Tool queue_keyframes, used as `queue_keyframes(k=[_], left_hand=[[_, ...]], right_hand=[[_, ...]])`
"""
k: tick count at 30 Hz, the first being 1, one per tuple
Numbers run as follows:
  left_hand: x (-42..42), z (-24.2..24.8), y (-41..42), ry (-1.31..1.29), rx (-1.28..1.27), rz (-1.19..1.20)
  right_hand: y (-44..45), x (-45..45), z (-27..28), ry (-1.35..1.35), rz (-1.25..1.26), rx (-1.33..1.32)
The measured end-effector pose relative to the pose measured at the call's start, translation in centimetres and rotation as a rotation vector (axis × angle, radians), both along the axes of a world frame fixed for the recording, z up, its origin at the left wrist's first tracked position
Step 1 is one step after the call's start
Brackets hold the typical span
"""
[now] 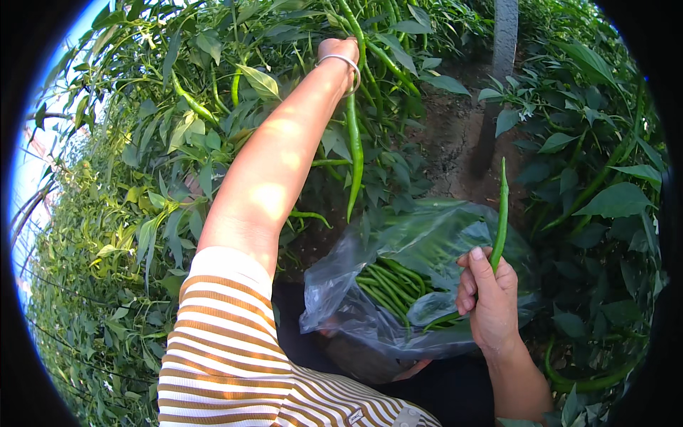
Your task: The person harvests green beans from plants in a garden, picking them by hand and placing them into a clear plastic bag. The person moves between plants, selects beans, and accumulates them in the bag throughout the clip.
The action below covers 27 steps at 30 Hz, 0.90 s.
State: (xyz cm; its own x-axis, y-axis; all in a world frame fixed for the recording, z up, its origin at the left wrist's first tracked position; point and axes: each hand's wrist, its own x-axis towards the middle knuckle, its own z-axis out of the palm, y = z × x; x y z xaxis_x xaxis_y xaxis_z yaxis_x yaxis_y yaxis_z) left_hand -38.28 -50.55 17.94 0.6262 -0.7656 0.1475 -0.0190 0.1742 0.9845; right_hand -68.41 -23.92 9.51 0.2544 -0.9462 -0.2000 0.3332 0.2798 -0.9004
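Observation:
My left hand (pixel 337 49), with a pale bangle (pixel 349 64) at the wrist, reaches up into the pepper plants. Its fingers are mostly hidden, so what they hold cannot be made out. Right beside it a long green chili pepper (pixel 362 45) hangs down, and another chili pepper (pixel 354 155) dangles below the wrist. My right hand (pixel 491 293) grips a green chili pepper (pixel 502 213) upright between thumb and fingers. Just left of that hand lies a clear plastic bag (pixel 331 293) with its mouth open. Several picked chili peppers (pixel 392 285) are bunched inside it.
A grey post (pixel 505 42) stands in bare soil (pixel 453 139) beyond the bag. Dense pepper foliage (pixel 106 256) rises on the left, with more leafy plants (pixel 613 203) on the right. Other chili peppers (pixel 192 101) hang at upper left.

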Motion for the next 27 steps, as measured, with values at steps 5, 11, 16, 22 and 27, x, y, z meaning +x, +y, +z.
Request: queue_keyframes(k=[5, 11, 16, 22, 27], left_hand=[[-0.8, 0.3, 2.5, 0.136, -0.004, -0.142], [-3.1, 0.2, 7.6, 0.352, 0.014, -0.338], [-6.8, -3.4, 14.5, 0.651, -0.16, -0.713], [-8.4, -6.2, 17.7, 0.587, -0.196, -0.524], [-7.9, -10.0, 24.5, -0.559, -0.017, -0.579]], right_hand=[[0.1, -0.2, -0.3, 0.008, -0.003, -0.015], [-0.1, -0.1, -1.2, 0.096, 0.0, -0.068], [0.1, 1.9, -2.6, 0.212, 0.093, -0.248], [0.8, 0.9, -2.5, -0.038, 0.322, 0.0], [0.2, 0.5, -1.7, -0.066, 0.099, -0.053]])
